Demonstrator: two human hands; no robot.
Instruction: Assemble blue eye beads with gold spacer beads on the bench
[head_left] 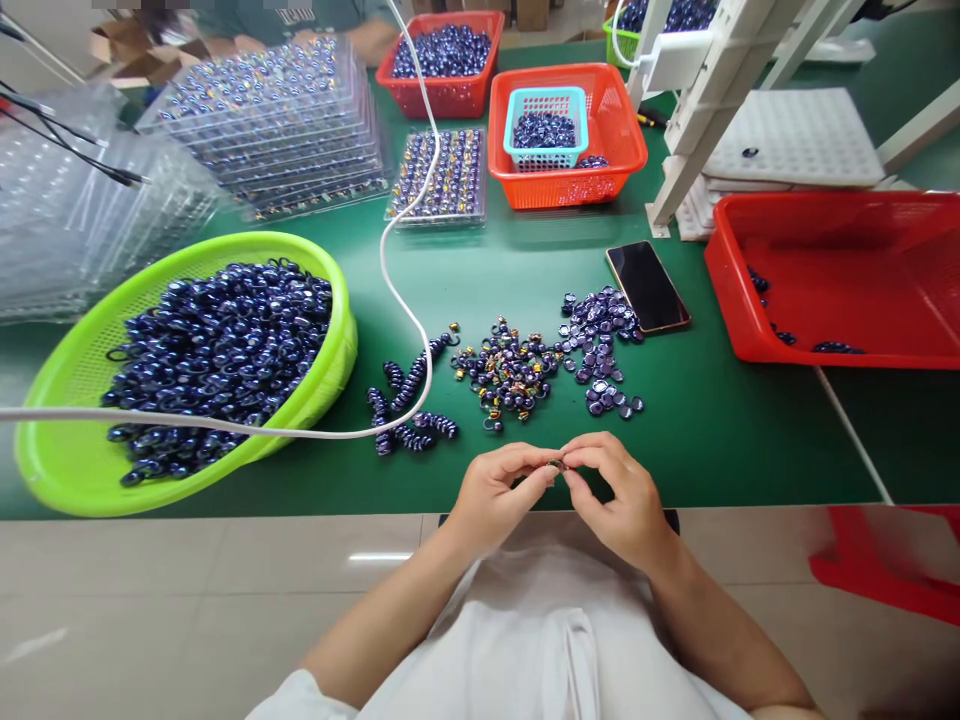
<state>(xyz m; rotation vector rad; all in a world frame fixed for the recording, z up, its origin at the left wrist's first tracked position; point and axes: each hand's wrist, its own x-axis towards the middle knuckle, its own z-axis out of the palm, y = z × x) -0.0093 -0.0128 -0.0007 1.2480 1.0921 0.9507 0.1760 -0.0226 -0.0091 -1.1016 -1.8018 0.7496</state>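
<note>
My left hand (499, 492) and my right hand (621, 495) meet at the table's front edge, thumbs and fingertips pinched. Between them is a small dark ring-shaped part (556, 464), mostly hidden by the fingers. Just beyond lies a pile of small dark pieces with gold and orange bits (514, 368). Right of that pile are loose flat dark purple caps (601, 335). To its left, shiny dark blue ring-shaped parts (412, 385) lie stacked in short rows.
A green basket (341, 340) full of dark rings stands left. A white cable (397, 285) crosses the table. A phone (648, 287) lies near the caps. Red baskets (517, 188) stand behind, a red tray (862, 270) right, stacked clear trays (300, 150) back left. Another person's torso (300, 20) shows behind.
</note>
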